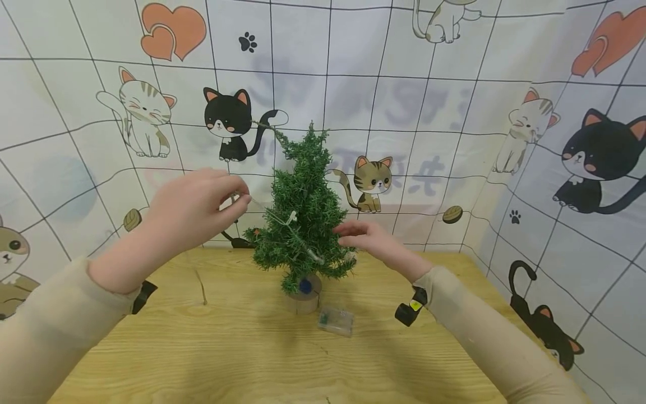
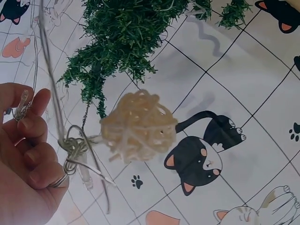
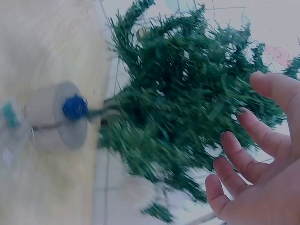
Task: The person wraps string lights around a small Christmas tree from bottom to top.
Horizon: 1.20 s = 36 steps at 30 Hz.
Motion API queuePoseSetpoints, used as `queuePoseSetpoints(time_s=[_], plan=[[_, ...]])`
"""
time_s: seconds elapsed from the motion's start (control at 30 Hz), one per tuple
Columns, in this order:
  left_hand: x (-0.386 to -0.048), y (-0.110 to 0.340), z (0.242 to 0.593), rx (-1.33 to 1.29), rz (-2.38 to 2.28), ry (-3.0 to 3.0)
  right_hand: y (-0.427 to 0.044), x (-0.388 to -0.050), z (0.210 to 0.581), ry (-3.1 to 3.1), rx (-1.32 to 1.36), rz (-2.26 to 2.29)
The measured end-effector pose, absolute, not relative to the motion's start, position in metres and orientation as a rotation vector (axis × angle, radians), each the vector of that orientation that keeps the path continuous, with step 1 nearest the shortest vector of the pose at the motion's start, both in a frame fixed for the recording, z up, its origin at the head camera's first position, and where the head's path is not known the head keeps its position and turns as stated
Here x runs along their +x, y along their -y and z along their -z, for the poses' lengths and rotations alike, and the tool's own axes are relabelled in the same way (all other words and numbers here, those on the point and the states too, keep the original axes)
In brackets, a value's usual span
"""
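Left hand [image 1: 194, 205]: 1, fingers curled, holding a light string [image 2: 74, 149], which runs from these fingers across to the tree [image 1: 308, 196]. Ball [image 2: 139, 126]: 1, woven, cream, beside the left fingers in the left wrist view. Tree: 1, green, upright, between the left and right fingers. Right hand [image 1: 370, 241]: 1, fingers spread apart at the tree's side; contact cannot be told. Stand [image 1: 298, 307]: 1, round, under the tree, lower than the fingers. Clear box [image 1: 336, 322]: 1, beside the stand.
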<state>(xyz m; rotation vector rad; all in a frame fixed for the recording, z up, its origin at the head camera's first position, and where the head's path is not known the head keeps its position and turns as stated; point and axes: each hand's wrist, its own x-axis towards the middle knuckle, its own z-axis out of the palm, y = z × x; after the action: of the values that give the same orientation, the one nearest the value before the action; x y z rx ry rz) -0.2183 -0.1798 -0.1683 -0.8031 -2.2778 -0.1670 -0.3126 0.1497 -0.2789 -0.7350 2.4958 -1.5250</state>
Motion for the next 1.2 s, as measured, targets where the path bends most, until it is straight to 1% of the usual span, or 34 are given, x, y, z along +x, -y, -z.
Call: queuePoseSetpoints(time_s=[0.17, 0.3, 0.4, 0.53, 0.67, 0.83, 1.2], plan=[[-0.215, 0.17, 0.159, -0.844, 0.097, 2.245, -0.16, -0.302, 0.254, -2.617, -0.789, 1.468], [-0.214, 0.158, 0.15, -0.894, 0.036, 2.229, -0.155, -0.286, 0.232, -2.685, -0.9, 1.344], [-0.215, 0.149, 0.143, -0.931, 0.017, 2.205, -0.147, -0.274, 0.218, -2.625, -0.986, 1.284], [-0.217, 0.137, 0.133, -0.961, 0.034, 2.153, -0.133, -0.264, 0.206, -2.409, -1.041, 1.345], [-0.22, 0.128, 0.123, -0.97, 0.045, 2.114, -0.122, -0.263, 0.199, -2.3, -1.04, 1.389], [-0.226, 0.12, 0.114, -0.942, 0.043, 2.12, -0.12, -0.267, 0.193, -2.331, -1.027, 1.358], [-0.234, 0.123, 0.106, -0.827, 0.091, 2.312, -0.135, -0.283, 0.18, -2.443, -0.906, 1.563]])
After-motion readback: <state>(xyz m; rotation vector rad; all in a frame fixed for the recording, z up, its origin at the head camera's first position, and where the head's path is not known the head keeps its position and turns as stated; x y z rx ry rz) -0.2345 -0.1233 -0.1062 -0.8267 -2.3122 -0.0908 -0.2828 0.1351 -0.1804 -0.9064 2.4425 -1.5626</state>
